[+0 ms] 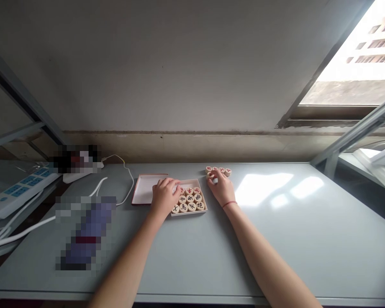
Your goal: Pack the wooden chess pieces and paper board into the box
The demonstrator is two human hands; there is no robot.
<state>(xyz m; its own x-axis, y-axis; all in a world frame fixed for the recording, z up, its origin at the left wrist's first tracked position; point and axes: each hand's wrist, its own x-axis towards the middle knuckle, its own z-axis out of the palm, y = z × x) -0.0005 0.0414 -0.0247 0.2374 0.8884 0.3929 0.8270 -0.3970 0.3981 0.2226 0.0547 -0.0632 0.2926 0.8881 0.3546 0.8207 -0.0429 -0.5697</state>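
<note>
A shallow white box (pixel 206 204) holds several round wooden Chinese chess pieces (pixel 190 198) in rows, marked with red and black characters. Over its left side lies my left hand (pixel 165 196), fingers curled together; what they grip, if anything, is hidden beneath them. My right hand (pixel 222 188) reaches to a short row of Chinese chess pieces (pixel 222 170) with red characters behind the box. Its thumb and fingers are pinched on a piece at the near left of that row. Partly behind my left hand lies the white, red-edged box lid (pixel 146 188).
On the left are a blue-socketed power strip (pixel 22 188), white cables (pixel 128 190) and a blurred purple item (pixel 91 231). Grey metal frame bars (pixel 349 132) flank the desk (pixel 276 248). A wall (pixel 179 85) stands behind, and sunlight falls at the right.
</note>
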